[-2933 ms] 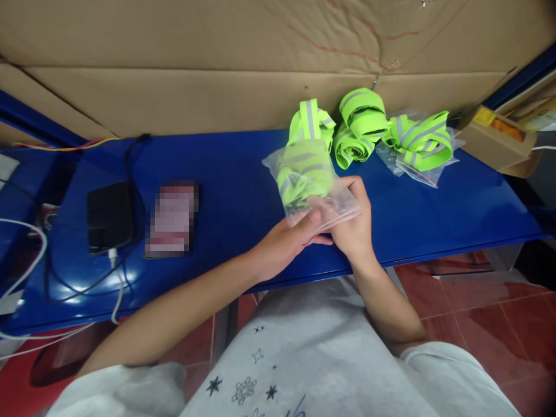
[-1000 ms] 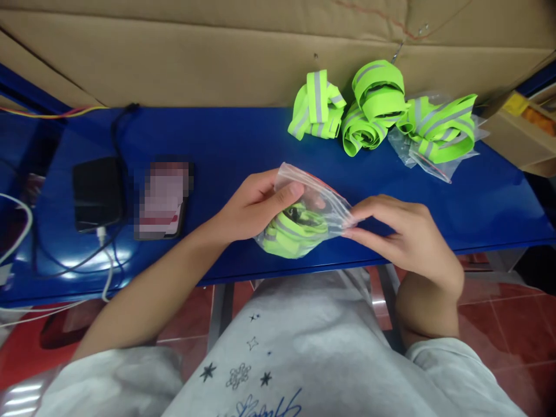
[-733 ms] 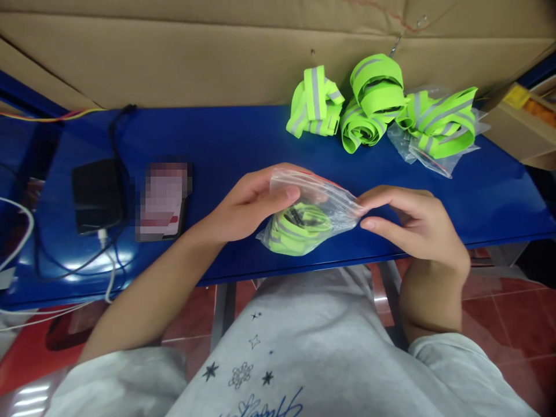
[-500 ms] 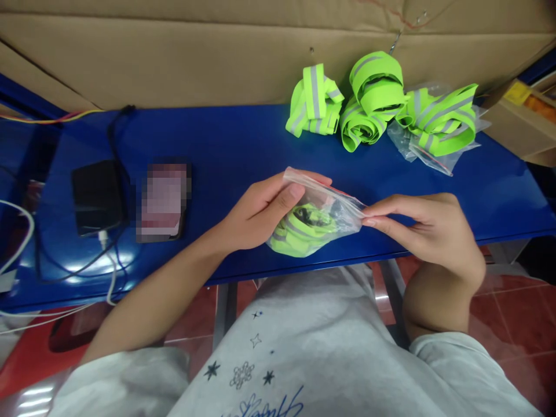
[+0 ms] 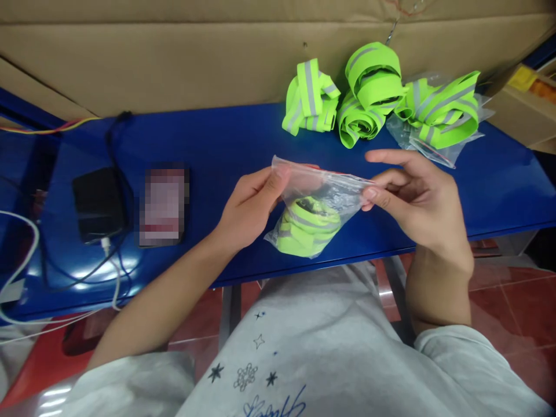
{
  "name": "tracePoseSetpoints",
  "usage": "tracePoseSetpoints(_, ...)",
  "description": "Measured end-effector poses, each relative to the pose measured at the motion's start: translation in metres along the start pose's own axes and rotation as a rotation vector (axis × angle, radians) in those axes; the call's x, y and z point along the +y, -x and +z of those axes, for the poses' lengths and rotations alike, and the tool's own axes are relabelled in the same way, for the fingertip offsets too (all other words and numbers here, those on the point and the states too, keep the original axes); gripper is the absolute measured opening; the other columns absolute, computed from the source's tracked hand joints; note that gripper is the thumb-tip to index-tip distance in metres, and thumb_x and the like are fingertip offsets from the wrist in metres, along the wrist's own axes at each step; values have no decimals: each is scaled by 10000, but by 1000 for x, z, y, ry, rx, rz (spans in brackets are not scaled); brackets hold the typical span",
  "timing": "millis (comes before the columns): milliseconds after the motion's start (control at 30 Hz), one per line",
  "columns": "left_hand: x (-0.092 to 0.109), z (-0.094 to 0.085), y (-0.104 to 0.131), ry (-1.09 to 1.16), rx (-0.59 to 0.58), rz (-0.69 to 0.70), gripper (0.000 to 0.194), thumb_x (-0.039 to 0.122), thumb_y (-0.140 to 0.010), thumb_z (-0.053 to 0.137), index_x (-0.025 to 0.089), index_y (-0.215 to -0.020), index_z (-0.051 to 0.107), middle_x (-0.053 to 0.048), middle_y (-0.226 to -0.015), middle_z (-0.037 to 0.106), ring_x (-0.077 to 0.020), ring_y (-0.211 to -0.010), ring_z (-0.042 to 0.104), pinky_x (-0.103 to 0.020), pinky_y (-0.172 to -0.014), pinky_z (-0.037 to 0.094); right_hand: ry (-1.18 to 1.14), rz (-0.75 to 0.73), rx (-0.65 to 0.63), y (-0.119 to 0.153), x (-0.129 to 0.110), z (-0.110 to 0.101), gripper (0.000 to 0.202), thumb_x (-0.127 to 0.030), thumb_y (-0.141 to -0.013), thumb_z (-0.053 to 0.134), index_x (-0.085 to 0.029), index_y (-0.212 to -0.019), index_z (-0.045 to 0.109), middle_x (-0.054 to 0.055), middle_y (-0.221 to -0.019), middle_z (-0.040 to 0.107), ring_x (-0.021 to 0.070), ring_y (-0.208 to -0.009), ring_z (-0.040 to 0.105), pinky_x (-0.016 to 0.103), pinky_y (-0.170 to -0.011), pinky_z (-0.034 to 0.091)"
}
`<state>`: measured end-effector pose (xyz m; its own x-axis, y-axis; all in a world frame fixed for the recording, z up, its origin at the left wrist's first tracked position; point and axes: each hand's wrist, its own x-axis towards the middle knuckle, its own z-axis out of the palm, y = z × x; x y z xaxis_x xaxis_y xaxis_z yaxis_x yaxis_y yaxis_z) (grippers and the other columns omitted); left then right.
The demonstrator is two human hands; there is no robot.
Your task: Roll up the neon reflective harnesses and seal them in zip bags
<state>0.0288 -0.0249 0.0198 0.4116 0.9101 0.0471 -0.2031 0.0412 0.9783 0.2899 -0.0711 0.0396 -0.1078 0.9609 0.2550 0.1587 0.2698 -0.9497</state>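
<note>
Between my hands hangs a clear zip bag [image 5: 343, 200] with a red line along its top edge. Inside it lies a coiled neon-yellow reflective strap [image 5: 309, 231] with a grey stripe, resting at the bottom of the bag. My left hand [image 5: 256, 202] pinches the bag's top left corner, thumb in front and fingers behind the plastic. At the opposite corner, my right hand [image 5: 412, 194] grips the edge between thumb and bent fingers, its index finger stretched out and off the bag. The bag is held over the front part of the blue table [image 5: 226, 145].
Loose bundles of reflective strap [image 5: 310, 98] lie along the back, the rightmost strap bundle [image 5: 447, 110] on a clear bag. At left are a phone with a blurred screen [image 5: 163, 205], a black adapter [image 5: 99, 202] and cables. An open cardboard box [image 5: 516, 110] stands at right.
My left hand has slid to the bag's upper corner, and the bag's top is pulled straighter and raised. My right index finger has lifted away. The strap now sits lower inside the bag.
</note>
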Motion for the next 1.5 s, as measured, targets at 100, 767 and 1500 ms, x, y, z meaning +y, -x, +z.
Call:
tracePoseSetpoints(100,3,1,1,35,-44,-43,481,615,-981,631,200,-1156,801,-93,-1134,813,-302,-1121,768,-459,-1032,619,12,6,17,-2,-1,-3,512,-181,-877,837,-255,-1359,680,-22,-802,768,121,-678,720,250,-691,622)
tracePoseSetpoints(767,7,5,2,46,31,16,453,586,-1051,507,257,-1211,775,-57,-1074,821,-300,-1088,779,-470,-962,635,247,-133,-27,1,6,5,167,-409,-919,790,-256,-923,724,-1,-875,730,147,-779,686,286,-719,608)
tracePoseSetpoints(1500,2,8,1,117,16,76,442,555,-1067,498,241,-1171,792,-48,-1017,824,-271,-1043,794,-463,-999,638,197,-287,163,-6,17,28,76,-273,-938,737,-226,-909,685,-10,-838,701,128,-722,649,276,-648,539)
